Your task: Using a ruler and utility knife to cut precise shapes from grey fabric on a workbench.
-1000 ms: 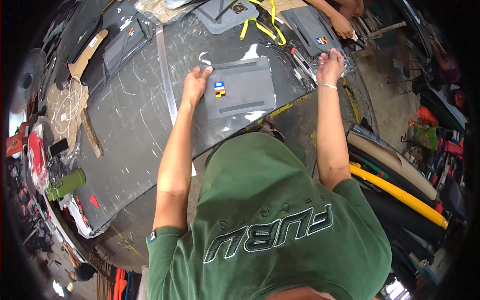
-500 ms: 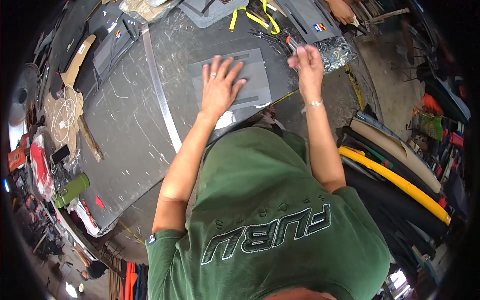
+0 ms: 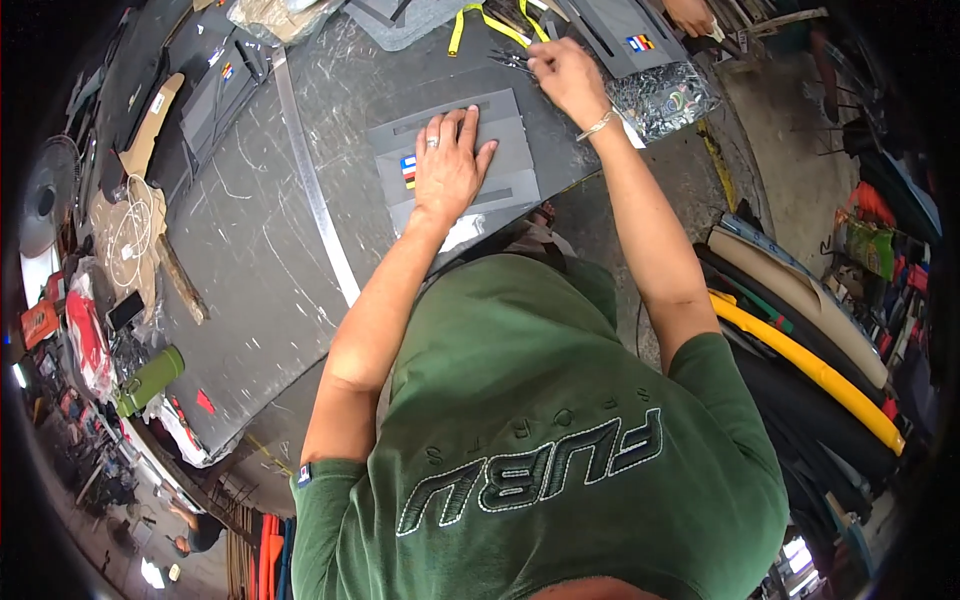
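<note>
My left hand (image 3: 455, 168) lies flat with its fingers spread on a grey slotted panel (image 3: 515, 150). A small multicoloured patch (image 3: 408, 171) shows on the panel beside that hand. My right hand (image 3: 568, 78) is off to the panel's upper right, its fingers curled and closed. Their tips are near a dark metal hand tool (image 3: 510, 62) and a yellow strap (image 3: 487, 22). What the right fingers hold, if anything, is hidden. Under the right wrist a white strip (image 3: 628, 128) shows.
A long metal ruler (image 3: 312, 180) crosses the dark tabletop (image 3: 240, 280). Another patched grey panel (image 3: 610, 35) lies at far right, with another person's hand (image 3: 690, 15) beyond it. At left are a green bottle (image 3: 152, 378) and a phone (image 3: 123, 311). Material rolls (image 3: 810, 360) stand at right.
My right hand has moved left and farther from me, from beside a red-tipped tool that no longer shows. My left hand has shifted on the panel, uncovering the multicoloured patch.
</note>
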`<action>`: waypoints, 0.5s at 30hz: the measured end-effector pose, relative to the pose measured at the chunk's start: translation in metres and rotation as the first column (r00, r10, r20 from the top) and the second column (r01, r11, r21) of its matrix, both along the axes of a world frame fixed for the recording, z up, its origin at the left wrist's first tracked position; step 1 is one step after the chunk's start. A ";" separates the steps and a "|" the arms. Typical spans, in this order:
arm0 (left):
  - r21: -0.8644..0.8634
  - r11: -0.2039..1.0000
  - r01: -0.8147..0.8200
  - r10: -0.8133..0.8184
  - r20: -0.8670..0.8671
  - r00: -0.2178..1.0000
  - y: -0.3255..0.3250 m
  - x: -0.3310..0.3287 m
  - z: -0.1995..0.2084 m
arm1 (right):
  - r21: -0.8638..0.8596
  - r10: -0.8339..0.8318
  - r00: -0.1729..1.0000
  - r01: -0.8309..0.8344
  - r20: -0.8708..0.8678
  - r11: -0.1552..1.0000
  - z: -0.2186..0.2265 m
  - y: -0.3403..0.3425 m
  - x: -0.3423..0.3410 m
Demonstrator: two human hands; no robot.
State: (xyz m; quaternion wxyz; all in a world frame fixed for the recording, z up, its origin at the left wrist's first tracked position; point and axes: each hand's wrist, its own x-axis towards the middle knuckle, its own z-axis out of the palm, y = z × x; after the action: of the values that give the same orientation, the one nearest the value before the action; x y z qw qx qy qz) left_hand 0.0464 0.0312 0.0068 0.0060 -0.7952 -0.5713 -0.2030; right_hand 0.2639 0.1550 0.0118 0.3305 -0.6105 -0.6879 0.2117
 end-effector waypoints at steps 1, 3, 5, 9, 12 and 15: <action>0.024 1.000 0.008 -0.009 0.060 0.998 0.000 -0.001 -0.001 | 0.036 0.053 0.993 -0.057 0.105 0.998 -0.002 -0.002 -0.004; -0.042 0.999 0.022 -0.022 0.000 1.000 0.002 0.004 0.015 | 0.093 0.075 0.977 -0.095 0.200 0.991 -0.007 -0.005 -0.004; -0.098 0.995 0.014 -0.025 -0.112 0.993 0.009 0.007 0.024 | 0.095 0.056 0.977 -0.077 0.207 0.993 -0.006 -0.006 -0.007; -0.226 0.973 0.046 -0.075 -0.120 0.990 0.033 0.008 0.034 | 0.000 0.075 0.990 -0.076 0.118 0.997 -0.006 0.001 -0.003; -0.171 0.985 0.015 -0.021 -0.037 0.999 0.075 -0.007 0.039 | -0.134 0.096 0.995 -0.091 0.033 0.987 0.000 0.006 -0.001; -0.231 0.968 -0.102 0.089 -0.063 0.994 0.137 -0.028 0.034 | -0.298 0.040 0.999 -0.042 -0.013 0.954 0.004 0.008 0.003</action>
State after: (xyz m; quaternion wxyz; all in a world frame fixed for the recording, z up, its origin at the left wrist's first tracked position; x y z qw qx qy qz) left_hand 0.0185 0.1680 0.0409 -0.0629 -0.7670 -0.6285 -0.1130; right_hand 0.2672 0.1628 0.0160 0.2326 -0.6382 -0.6594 0.3222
